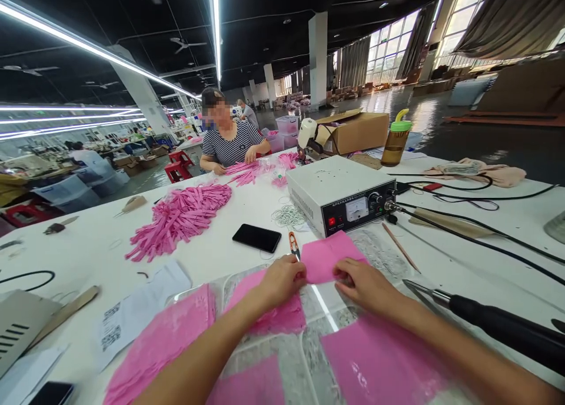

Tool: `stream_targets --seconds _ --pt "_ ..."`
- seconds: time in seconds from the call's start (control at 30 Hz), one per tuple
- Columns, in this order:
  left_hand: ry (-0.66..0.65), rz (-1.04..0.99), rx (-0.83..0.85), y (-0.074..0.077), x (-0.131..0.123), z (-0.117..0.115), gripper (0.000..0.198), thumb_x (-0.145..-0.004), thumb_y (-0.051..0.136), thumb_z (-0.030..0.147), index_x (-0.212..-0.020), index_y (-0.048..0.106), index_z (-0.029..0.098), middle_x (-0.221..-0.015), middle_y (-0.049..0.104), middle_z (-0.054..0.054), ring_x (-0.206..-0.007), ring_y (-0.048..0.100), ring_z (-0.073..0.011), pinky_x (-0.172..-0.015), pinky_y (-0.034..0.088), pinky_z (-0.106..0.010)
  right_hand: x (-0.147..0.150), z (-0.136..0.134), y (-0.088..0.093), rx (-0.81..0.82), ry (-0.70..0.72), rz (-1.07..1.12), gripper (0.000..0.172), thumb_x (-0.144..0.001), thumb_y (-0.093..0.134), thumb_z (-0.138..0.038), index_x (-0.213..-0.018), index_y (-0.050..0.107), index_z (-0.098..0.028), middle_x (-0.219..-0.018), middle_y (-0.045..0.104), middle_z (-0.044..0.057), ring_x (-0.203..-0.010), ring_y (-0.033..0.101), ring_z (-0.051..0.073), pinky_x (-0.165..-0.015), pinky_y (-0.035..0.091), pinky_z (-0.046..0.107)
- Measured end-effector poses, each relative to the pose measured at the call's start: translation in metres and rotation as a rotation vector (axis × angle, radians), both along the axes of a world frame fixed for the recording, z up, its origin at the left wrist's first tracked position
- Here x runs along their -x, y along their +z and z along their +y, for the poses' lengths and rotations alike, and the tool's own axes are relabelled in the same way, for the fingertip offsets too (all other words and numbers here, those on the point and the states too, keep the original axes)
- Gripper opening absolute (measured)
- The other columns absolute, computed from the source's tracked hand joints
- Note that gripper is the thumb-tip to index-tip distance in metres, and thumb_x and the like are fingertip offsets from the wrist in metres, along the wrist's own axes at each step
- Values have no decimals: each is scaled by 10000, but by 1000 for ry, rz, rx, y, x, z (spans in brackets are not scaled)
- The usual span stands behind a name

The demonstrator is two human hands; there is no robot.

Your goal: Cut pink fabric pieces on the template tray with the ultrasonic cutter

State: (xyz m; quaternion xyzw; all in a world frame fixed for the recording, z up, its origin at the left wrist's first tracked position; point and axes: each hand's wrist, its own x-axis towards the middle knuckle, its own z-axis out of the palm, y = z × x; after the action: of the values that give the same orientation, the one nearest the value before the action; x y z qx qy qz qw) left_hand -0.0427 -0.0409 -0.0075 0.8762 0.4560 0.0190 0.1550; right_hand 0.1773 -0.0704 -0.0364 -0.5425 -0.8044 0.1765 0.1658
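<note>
A small pink fabric piece [331,253] is held up between my two hands over the plastic-covered table front. My left hand [285,278] pinches its left edge, with fingers closed. At its lower right edge, my right hand [359,280] grips the fabric between thumb and fingers. Beneath and beside my left hand lies a pink stack [282,316]. A larger pink stack [176,328] is further left, and a flat pink sheet [379,358] lies under my right forearm. Orange-handled snips [292,242] rest just beyond my left hand.
A control box [339,187] stands behind the fabric, with cables to the right. A black-handled tool [498,319] lies at right. A phone [256,237] and a pile of pink strips [185,216] are left of centre. Across the table sits a person [232,143] handling pink strips.
</note>
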Motion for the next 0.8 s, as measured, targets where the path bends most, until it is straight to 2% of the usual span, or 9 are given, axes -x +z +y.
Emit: stream_targets --seconds 0.1,0.3,0.47,0.57,0.67,0.8 --pt "-14 -26 24 2 2 4 234 -948 561 315 -1108 597 147 -1094 621 -69 -933 627 -177 -817 540 -372 -1 2 -1 17 3 -30 181 -942 592 -328 -932 602 -147 -877 602 15 -747 587 149 -700 513 322" --pt "-25 -76 44 8 5 8 230 -950 559 318 -1091 601 142 -1058 629 -61 -895 633 -167 -793 545 -357 0 3 4 0 -1 -32 131 -915 623 -276 -939 605 -148 -860 606 12 -733 585 148 -690 509 318" --pt "-18 -187 -11 15 -2 9 137 -937 561 244 -912 644 137 -939 641 -44 -865 623 -161 -821 515 -357 22 3 13 -87 -5 -10 221 -906 639 -312 -1056 603 -154 -1026 613 59 -881 602 193 -784 516 379" --pt "-5 -296 -35 20 -7 9 174 -910 527 159 -803 663 144 -904 634 -65 -872 612 -181 -856 484 -355 36 10 16 -100 14 16 187 -947 591 -315 -1037 613 -153 -1035 617 55 -910 610 192 -800 529 384" --pt "9 -415 -10 23 -8 8 100 -866 580 181 -929 654 154 -1021 638 -85 -998 595 -220 -928 450 -373 38 15 18 -83 11 77 182 -960 576 -320 -991 619 -146 -961 630 39 -816 621 162 -744 542 347" --pt "3 -556 129 24 -7 6 549 -718 757 208 -1225 547 191 -1245 598 -97 -1154 553 -250 -994 416 -381 28 13 29 -52 36 213 238 -966 534 -332 -838 618 -151 -735 590 -11 -627 556 123 -607 485 271"
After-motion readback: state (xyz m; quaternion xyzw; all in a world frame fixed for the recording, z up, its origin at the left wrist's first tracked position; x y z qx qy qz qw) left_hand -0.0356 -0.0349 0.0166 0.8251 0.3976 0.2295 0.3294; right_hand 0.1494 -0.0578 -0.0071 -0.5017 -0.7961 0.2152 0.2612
